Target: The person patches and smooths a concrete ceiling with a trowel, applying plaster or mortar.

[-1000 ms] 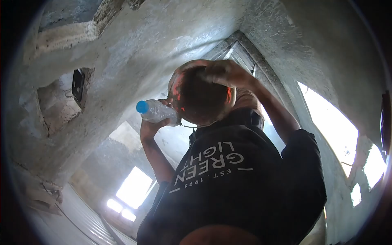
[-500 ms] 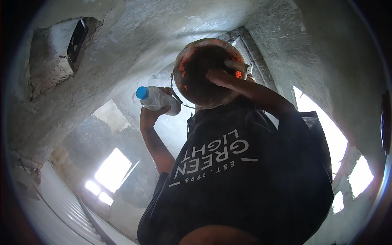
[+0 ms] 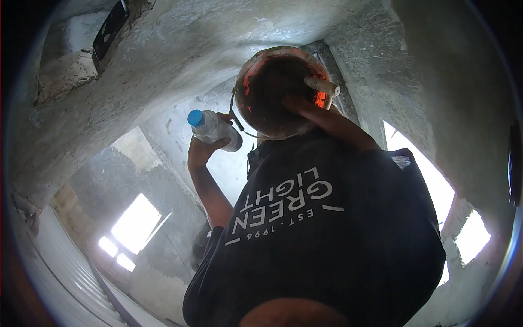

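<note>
My left hand is closed around a clear plastic bottle with a blue cap; the bottle is tilted, its cap pointing up and left. The bottle is just left of a round bucket, whose orange-red inner wall shows through dark, caked patches. My right hand reaches down into the bucket, and its fingers are lost in the dark interior. Across the bucket's right rim lies a pale, cylindrical handle, the rest of it hidden. A thin bail handle hangs at the bucket's left side.
A dark phone leans at the edge of a wall recess at upper left. Rough grey plaster walls surround me. Bright openings show at lower left and right. Ribbed pale sheeting runs along the lower left.
The view has shifted slightly, so the phone and windows sit differently. My right hand appears a little deeper in the bucket's shadow. My left hand keeps its hold on the bottle.
</note>
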A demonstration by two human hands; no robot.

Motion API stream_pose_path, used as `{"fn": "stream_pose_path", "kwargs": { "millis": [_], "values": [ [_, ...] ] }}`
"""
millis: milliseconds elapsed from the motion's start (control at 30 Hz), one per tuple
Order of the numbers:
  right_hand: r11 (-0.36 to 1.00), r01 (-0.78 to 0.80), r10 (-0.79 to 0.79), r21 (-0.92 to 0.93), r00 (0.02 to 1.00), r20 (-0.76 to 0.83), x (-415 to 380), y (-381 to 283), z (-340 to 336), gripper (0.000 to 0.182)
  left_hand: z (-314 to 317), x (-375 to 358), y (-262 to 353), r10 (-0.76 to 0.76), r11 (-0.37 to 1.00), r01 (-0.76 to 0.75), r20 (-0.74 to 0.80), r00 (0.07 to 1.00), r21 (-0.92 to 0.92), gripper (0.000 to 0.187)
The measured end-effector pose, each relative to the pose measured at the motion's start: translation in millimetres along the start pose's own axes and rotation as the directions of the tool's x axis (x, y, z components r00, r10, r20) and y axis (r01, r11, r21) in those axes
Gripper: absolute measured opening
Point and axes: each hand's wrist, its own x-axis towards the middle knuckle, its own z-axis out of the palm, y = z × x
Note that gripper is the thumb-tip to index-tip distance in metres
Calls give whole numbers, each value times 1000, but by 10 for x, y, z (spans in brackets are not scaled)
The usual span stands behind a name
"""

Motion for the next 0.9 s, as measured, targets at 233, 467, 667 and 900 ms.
{"fn": "stream_pose_path", "kwargs": {
  "millis": [233,467,667,900],
  "values": [
    [998,52,-45,-18,956,291,233,6,-92,28,-8,-45,-19,-14,1000,14,1,1000,12,58],
    [993,93,-113,73,934,340,278,-29,-129,28,5,0,40,-19,999,20,30,999,-28,51],
    [980,120,-173,159,910,378,284,-23,-276,29,7,85,29,-26,1000,26,44,999,-9,55],
    [770,-87,-143,632,942,304,8,23,-927,26,48,233,135,-21,1000,20,98,995,11,55]
  ]
}}
